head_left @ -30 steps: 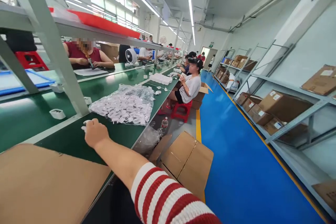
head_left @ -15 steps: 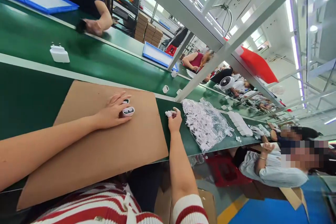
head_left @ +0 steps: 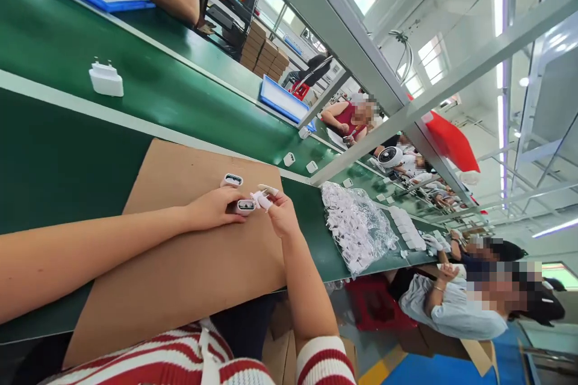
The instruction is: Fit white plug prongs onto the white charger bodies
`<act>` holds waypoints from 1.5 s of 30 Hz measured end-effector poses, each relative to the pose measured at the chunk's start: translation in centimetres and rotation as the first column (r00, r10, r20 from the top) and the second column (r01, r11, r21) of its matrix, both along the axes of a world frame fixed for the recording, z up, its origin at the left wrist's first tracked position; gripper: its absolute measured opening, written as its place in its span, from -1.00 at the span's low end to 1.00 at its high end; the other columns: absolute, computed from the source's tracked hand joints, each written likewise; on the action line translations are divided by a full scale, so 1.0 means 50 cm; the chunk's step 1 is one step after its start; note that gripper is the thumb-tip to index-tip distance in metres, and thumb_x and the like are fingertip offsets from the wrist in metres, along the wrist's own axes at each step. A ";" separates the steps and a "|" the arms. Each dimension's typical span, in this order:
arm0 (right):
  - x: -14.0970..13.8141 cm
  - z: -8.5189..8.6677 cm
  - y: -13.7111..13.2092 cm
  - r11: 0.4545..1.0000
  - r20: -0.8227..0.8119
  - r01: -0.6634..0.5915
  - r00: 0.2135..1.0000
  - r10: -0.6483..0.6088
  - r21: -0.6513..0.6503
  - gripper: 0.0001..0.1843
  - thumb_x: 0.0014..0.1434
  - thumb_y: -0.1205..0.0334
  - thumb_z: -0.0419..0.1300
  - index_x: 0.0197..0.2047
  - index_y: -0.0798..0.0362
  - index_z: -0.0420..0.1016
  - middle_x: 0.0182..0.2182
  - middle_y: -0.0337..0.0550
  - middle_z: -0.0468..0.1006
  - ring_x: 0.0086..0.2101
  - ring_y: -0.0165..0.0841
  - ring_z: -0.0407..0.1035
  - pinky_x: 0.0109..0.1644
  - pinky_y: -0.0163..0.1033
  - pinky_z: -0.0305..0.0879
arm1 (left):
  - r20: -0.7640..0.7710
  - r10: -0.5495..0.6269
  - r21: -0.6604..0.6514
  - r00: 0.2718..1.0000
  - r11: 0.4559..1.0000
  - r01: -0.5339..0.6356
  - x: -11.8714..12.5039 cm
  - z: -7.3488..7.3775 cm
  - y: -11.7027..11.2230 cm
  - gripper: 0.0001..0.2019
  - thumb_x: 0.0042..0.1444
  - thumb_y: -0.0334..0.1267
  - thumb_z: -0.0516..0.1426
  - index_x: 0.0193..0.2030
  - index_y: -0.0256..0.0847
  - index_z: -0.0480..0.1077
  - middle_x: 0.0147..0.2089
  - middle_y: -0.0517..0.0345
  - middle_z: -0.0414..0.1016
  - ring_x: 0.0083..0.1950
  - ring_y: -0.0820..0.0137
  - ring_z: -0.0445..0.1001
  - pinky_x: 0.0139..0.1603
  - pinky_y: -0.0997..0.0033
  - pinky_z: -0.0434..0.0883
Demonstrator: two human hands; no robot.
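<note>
My left hand (head_left: pixel 219 207) is closed around a white charger housing (head_left: pixel 245 207), whose open end faces up and shows dark parts inside. A second white housing (head_left: pixel 232 180) stands on the cardboard sheet (head_left: pixel 180 271) just beyond it. Between thumb and fingers my right hand (head_left: pixel 280 210) pinches a small white plastic piece (head_left: pixel 261 198), held right beside the top of the gripped housing. Covers show on some right fingertips. Whether the piece touches the housing I cannot tell. To the right lies a clear plastic bag (head_left: pixel 356 225) full of similar small white pieces.
A white plug charger (head_left: pixel 106 79) and several white housings (head_left: pixel 289 159) sit along the green conveyor belt (head_left: pixel 180 108). A slanting metal post (head_left: pixel 352 147) rises behind the bag. Co-workers sit across the belt and to the right, near a blue-edged tray (head_left: pixel 286 102).
My right hand has come left from beside the bag, bringing the small white piece to the housing. My left hand now grips the nearer housing. The camera view has shifted slightly.
</note>
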State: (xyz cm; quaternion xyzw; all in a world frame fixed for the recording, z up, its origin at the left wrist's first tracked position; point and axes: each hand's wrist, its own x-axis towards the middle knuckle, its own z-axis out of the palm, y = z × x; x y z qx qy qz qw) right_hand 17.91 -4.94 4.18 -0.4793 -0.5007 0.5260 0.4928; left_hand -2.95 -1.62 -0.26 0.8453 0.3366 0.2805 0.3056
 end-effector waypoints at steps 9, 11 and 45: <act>-0.025 0.008 -0.036 0.972 0.359 0.043 0.925 -0.126 0.229 -0.65 0.19 0.12 0.28 0.05 -0.05 0.55 -0.14 -0.12 0.65 -0.22 -0.33 0.52 -0.08 -0.19 0.54 | 0.034 -0.026 -0.020 0.999 0.999 0.026 0.005 -0.004 0.002 -0.71 0.21 -0.01 0.21 -0.23 -0.23 0.50 -0.28 0.05 0.46 -0.17 0.22 0.37 -0.17 0.31 0.25; -0.020 0.014 -0.033 0.991 0.263 0.025 0.963 -0.059 0.130 -0.71 0.14 0.11 0.33 -0.07 -0.02 0.56 -0.19 -0.12 0.65 -0.25 -0.32 0.53 -0.14 -0.19 0.54 | 0.027 -0.021 -0.028 0.999 0.999 0.022 0.006 -0.002 0.002 -0.71 0.21 -0.02 0.20 -0.19 -0.23 0.52 -0.27 0.05 0.47 -0.17 0.22 0.38 -0.16 0.30 0.26; -0.005 0.021 -0.029 0.859 0.931 -0.417 0.325 -0.166 0.298 -0.60 0.16 0.53 0.12 -0.04 -0.04 0.59 -0.20 -0.14 0.53 -0.13 -0.24 0.41 -0.03 -0.19 0.32 | 0.098 -0.066 -0.088 0.993 0.993 0.075 0.009 0.003 0.004 -0.71 0.22 -0.05 0.19 -0.41 -0.23 0.41 -0.39 0.10 0.44 -0.25 0.29 0.33 -0.22 0.31 0.20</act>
